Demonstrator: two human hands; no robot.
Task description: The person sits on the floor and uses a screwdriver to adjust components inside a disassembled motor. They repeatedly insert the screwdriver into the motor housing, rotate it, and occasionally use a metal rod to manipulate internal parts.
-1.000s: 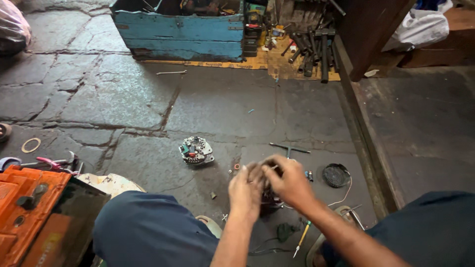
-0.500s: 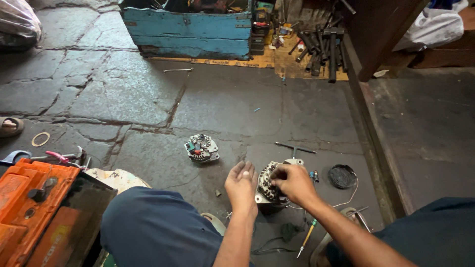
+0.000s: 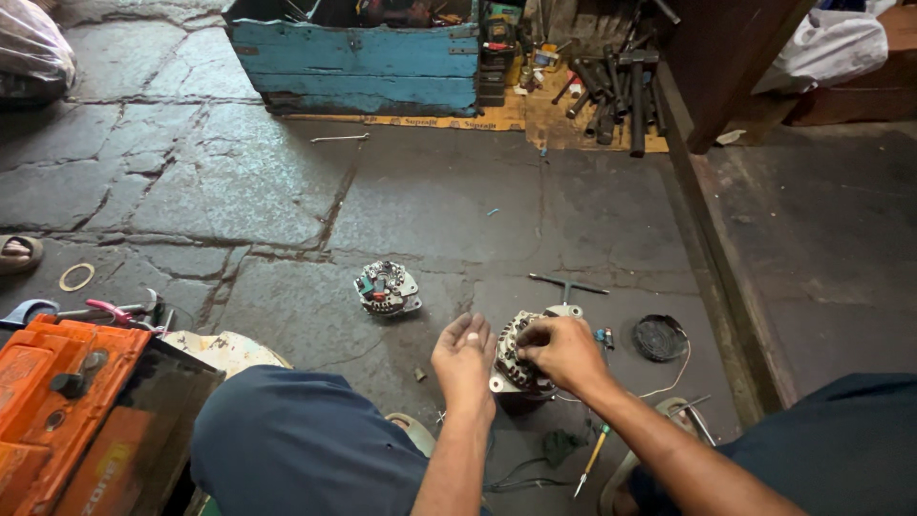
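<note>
A grey metal alternator body (image 3: 516, 368) stands on the stone floor between my knees. My right hand (image 3: 564, 352) rests on its top, fingers pinched on a part there. Just left of it, my left hand (image 3: 463, 361) hovers with fingers loosely curled, holding nothing I can see. A separate alternator end piece (image 3: 387, 288) with coloured parts lies on the floor farther up and left. A T-handle wrench (image 3: 567, 285) lies just beyond the alternator body.
A round black cap (image 3: 660, 336) and thin wire lie right. A yellow-handled screwdriver (image 3: 592, 457) lies near my right leg. An orange battery (image 3: 67, 411), pliers (image 3: 105, 311) sit left. A blue wooden box (image 3: 363, 62) and dark sockets (image 3: 611, 96) stand at the back.
The alternator body has come down from my raised hands onto the floor. My left hand has let go and drawn left; my right hand stays on top.
</note>
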